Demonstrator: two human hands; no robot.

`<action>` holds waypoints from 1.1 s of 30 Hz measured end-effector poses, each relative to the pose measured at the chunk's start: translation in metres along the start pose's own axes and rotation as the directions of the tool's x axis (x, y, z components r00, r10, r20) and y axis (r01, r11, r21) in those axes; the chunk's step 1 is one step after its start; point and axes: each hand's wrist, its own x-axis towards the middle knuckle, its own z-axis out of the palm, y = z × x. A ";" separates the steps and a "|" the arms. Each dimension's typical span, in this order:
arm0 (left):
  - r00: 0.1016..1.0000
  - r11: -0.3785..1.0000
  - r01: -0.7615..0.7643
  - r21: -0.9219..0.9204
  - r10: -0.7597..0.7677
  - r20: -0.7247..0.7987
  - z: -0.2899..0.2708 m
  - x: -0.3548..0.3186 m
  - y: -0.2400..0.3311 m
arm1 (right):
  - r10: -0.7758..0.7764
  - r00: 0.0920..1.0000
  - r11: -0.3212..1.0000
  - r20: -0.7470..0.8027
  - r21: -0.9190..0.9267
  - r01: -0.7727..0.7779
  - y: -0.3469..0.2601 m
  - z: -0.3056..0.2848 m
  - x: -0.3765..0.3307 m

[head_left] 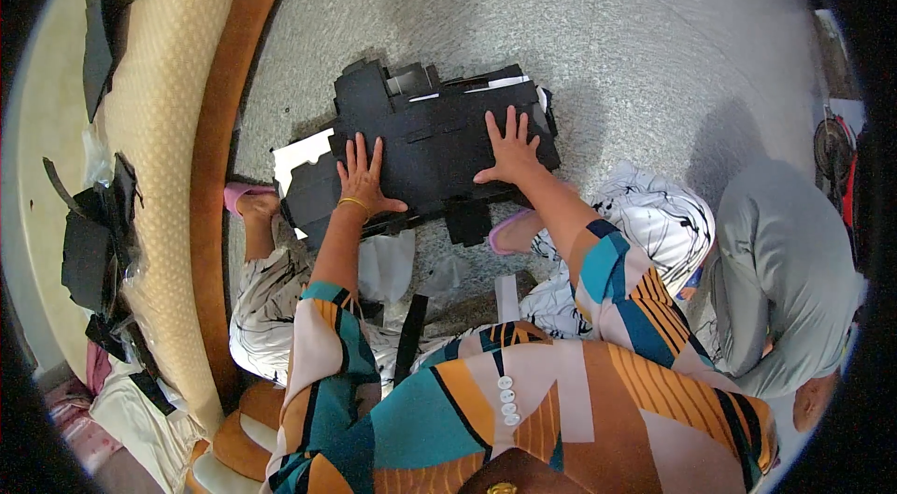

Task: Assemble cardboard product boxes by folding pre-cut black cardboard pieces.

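Observation:
A stack of flat black cardboard pieces (425,143) lies on the floor in front of me, with a few white sheets showing at its edges. My left hand (363,181) rests on its left part, fingers spread, a thin yellow band round the wrist. On the right part of the stack my right hand (510,150) lies with fingers stretched apart. Both palms face down on the black surface, and neither hand holds anything. What lies under the top pieces is mostly hidden.
A cream cushioned sofa (168,101) with a wooden edge runs along the left, with black scraps (89,260) on it. White scraps (388,265) and a black strip (409,340) lie near my legs. Beside me at right sits a person in grey (780,270).

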 end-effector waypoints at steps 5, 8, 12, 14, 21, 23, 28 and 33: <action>1.000 0.998 -0.023 -0.054 0.024 0.019 0.009 0.012 -0.012 | -0.005 1.000 1.000 0.026 0.015 0.004 -0.002 0.001 0.007; 0.998 0.998 -0.054 -0.038 0.055 0.020 0.003 0.013 -0.016 | -0.025 1.000 0.999 0.007 0.024 0.025 0.000 0.005 0.009; 0.993 0.992 -0.119 -0.030 0.120 0.023 -0.002 0.017 -0.021 | -0.044 0.998 0.999 -0.042 0.024 0.045 0.003 0.007 0.010; 0.994 0.994 -0.106 -0.033 0.107 0.028 -0.001 0.010 -0.021 | -0.029 0.999 1.000 -0.014 0.005 0.029 -0.001 0.005 0.006; 0.999 0.997 -0.031 0.072 0.031 -0.008 -0.021 -0.008 -0.002 | -0.009 0.996 0.997 -0.089 -0.077 0.002 -0.006 0.001 -0.004; 0.999 0.993 -0.031 0.111 0.035 -0.034 -0.026 -0.015 0.001 | 0.006 0.995 0.998 -0.097 -0.060 -0.012 -0.008 -0.007 -0.015; 0.985 0.992 -0.006 0.124 0.027 -0.171 -0.053 -0.053 -0.013 | -0.102 0.952 0.994 -0.288 -0.066 0.087 -0.030 -0.014 -0.057; 0.996 0.992 0.055 -0.117 -0.062 -0.062 -0.133 -0.138 -0.084 | -0.431 0.595 0.780 -0.679 0.051 0.623 -0.070 0.009 -0.100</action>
